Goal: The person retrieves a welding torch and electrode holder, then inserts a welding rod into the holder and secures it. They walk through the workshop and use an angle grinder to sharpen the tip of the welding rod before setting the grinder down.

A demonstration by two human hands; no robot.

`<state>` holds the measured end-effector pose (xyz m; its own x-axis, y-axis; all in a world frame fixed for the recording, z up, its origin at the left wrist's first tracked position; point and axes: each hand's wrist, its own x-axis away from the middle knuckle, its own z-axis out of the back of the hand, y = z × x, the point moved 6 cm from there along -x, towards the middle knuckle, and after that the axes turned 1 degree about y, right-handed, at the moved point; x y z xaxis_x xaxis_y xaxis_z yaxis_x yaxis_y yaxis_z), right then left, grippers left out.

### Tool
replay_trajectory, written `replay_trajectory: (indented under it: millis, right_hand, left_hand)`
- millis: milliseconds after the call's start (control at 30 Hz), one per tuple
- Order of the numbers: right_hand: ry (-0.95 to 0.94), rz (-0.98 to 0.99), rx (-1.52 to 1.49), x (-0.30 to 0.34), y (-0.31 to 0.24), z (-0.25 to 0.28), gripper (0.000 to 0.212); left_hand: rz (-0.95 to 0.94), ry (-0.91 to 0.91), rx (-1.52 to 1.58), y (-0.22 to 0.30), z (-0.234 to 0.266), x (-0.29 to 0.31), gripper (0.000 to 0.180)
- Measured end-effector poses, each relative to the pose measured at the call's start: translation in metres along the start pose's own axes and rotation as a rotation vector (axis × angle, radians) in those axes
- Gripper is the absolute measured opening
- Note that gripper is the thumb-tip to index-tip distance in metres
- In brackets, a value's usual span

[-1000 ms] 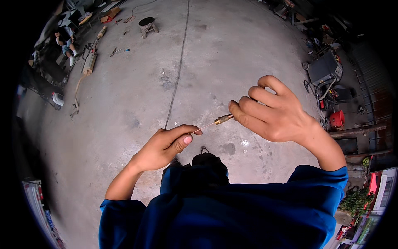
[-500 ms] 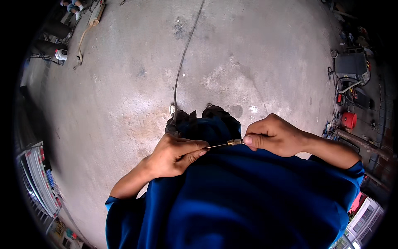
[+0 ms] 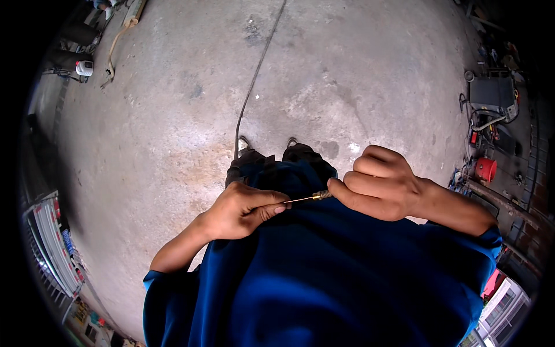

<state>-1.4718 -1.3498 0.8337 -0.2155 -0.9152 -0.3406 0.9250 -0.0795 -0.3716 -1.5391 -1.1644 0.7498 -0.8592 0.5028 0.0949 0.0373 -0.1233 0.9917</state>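
I look down my blue shirt at a concrete floor. My right hand is closed around a small tool whose brass-coloured knurled tip sticks out to the left. A thin metal pin runs from that tip to my left hand, which pinches its far end between thumb and forefinger. Both hands hover close in front of my chest, a few centimetres apart. The rest of the tool is hidden inside my right fist.
My dark shoes stand on the grey concrete. A dark cable runs across the floor from my feet to the far edge. Machines and a red container crowd the right side. Metal racks stand at the left.
My hands have dropped from arm's length over the floor to just in front of my chest, and the view has tilted down. The left fingers now pinch the pin's end.
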Motion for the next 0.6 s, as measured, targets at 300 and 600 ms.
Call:
replay_trajectory:
  millis: [300, 600]
  right_hand:
    - [-0.633, -1.149, -0.978, 0.014, 0.023, -0.039, 0.032]
    - [-0.174, -0.478, -0.405, -0.01, 0.012, -0.014, 0.013]
  left_hand:
    - [-0.055, 0.003, -0.105, 0.001, 0.011, 0.007, 0.018]
    - [-0.012, 0.031, -0.084, 0.003, 0.014, 0.009, 0.018]
